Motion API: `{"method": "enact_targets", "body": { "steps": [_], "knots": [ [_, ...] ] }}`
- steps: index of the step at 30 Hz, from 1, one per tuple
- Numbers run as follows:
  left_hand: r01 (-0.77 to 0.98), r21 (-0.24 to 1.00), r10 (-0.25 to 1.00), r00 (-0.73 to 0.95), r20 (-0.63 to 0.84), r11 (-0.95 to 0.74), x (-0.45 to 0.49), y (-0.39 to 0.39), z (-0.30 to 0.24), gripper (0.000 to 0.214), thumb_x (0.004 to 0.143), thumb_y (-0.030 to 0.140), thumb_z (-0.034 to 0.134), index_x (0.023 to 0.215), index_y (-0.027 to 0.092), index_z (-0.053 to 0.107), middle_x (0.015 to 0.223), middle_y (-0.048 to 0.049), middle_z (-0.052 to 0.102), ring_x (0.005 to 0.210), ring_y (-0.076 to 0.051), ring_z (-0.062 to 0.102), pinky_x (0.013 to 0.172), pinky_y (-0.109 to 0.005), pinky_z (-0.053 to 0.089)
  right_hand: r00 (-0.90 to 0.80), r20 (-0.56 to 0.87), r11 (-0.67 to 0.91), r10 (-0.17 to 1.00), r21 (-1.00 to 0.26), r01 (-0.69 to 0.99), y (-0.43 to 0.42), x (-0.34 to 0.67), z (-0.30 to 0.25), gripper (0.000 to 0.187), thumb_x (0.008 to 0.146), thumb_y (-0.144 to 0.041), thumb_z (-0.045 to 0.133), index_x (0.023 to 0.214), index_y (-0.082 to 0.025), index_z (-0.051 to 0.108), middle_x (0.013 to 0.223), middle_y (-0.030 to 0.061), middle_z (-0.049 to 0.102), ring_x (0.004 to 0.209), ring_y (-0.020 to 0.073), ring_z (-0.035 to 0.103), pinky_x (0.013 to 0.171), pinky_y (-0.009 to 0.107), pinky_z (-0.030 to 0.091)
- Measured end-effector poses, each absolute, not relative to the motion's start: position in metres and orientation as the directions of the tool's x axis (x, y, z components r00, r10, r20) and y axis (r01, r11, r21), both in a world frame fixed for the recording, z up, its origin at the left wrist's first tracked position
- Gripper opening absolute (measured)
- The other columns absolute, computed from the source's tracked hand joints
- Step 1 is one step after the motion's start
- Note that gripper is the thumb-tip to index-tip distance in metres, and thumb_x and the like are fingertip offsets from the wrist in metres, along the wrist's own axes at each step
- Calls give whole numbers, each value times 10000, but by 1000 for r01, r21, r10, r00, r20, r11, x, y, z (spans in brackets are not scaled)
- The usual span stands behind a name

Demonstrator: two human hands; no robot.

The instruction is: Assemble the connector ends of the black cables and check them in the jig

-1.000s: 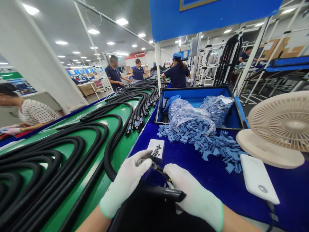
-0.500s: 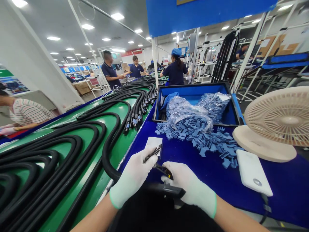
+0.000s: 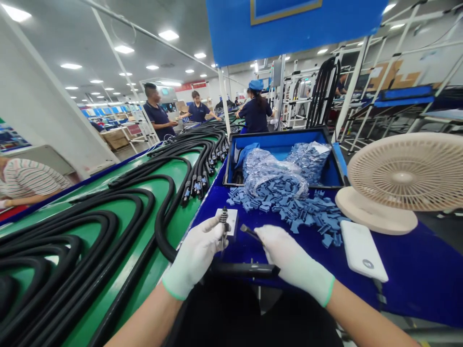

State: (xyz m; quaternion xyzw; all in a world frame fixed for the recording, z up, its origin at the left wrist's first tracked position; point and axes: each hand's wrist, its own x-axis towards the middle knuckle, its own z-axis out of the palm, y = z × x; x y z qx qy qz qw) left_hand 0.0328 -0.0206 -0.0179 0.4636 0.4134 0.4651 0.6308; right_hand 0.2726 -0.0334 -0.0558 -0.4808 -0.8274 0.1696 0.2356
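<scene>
Left hand [image 3: 195, 255] in a white glove, fingers [image 3: 210, 236] clenched on a small dark comb-shaped part [image 3: 224, 226], which stands upright in the pinch, just in front of a white card [image 3: 231, 222]. Right hand [image 3: 292, 262], also gloved, off at 3 o'clock from the part, fingers closed around a short dark tool [image 3: 249, 232]; exact grip hidden by the glove. Tool tip aimed at 9 o'clock toward the part, near but not touching it.

A low pinch, top of the part left free, tool at a shallow angle, both forearms steady: a sound hold for such fine work.

Black bar [image 3: 246, 270] just below both hands, on the blue table [image 3: 405, 284]. At 9 o'clock, black hoses [image 3: 72, 241] in long loops on a green belt [image 3: 170, 168]. At 12 o'clock, a blue tray [image 3: 284, 137] with plastic bags of blue clips [image 3: 275, 173]; loose clips [image 3: 307, 214] in a heap at 1 o'clock. At 2 o'clock, a cream fan [image 3: 401, 176]; at 3 o'clock, a white flat box [image 3: 361, 250].
</scene>
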Motion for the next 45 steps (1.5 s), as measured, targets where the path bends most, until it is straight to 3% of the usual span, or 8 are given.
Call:
{"method": "enact_targets", "body": {
  "steps": [5,11,18,28,36,39,43,45],
  "knots": [
    [-276,952,965,255,-56,128,26,-15,-18,448,875,280,764,1304,194,671,1241,-119,684,988,-203,666,873,-326,571,-337,38,208,941,-849,485,-60,275,-48,740,703,-226,806,1398,-214,553,1139,87,706,1034,270,670,928,398,528],
    [263,962,949,313,-21,-66,38,-22,-7,434,851,221,691,1285,219,709,1273,-57,722,1208,-273,631,1085,-377,468,-181,-284,-299,941,-953,-57,-73,245,-49,336,886,-369,604,1110,-120,629,699,37,692,630,209,703,636,343,575],
    [560,751,780,618,-97,-351,50,-30,-3,261,870,165,592,1013,261,788,986,-8,706,927,-203,635,870,-315,473,-155,-142,-154,978,-986,-69,-61,249,-59,608,599,-40,653,1189,-189,646,1005,19,733,905,203,686,794,298,530],
    [601,731,866,499,-28,-322,55,-45,-29,254,936,136,541,1093,256,700,1017,-13,622,940,-190,605,874,-337,475,-234,-135,-146,963,-989,-31,-56,253,-59,750,558,-33,640,1285,-215,619,1034,19,693,840,199,640,737,306,506],
    [502,620,689,720,87,-603,47,-43,-42,287,969,109,456,1050,224,705,972,-48,584,871,-183,570,748,-300,475,-390,-137,-216,910,-962,-165,-56,246,-68,874,528,8,674,1363,-213,543,966,-10,664,686,171,652,638,308,536],
    [425,815,748,664,15,-394,43,-31,-48,399,891,127,615,1258,279,658,1059,-35,621,954,-192,618,837,-310,518,-376,-79,-148,923,-976,-158,-61,245,-68,832,559,10,694,1347,-229,577,958,-15,677,744,168,642,658,287,518],
    [429,902,851,493,-183,-55,46,-15,-57,1071,598,74,839,1541,302,388,1112,-19,665,983,-227,655,872,-346,539,-325,-18,-60,946,-991,-119,-63,246,-67,806,582,23,647,1342,-244,613,981,7,727,904,215,674,825,346,527],
    [502,858,906,406,-123,-108,47,-19,-59,969,601,121,856,1485,261,487,1055,-28,687,945,-237,659,868,-364,534,-280,-53,-94,958,-987,-133,-60,246,-69,786,571,10,656,1317,-237,636,1041,31,734,930,234,681,827,367,540]
  ]
}}
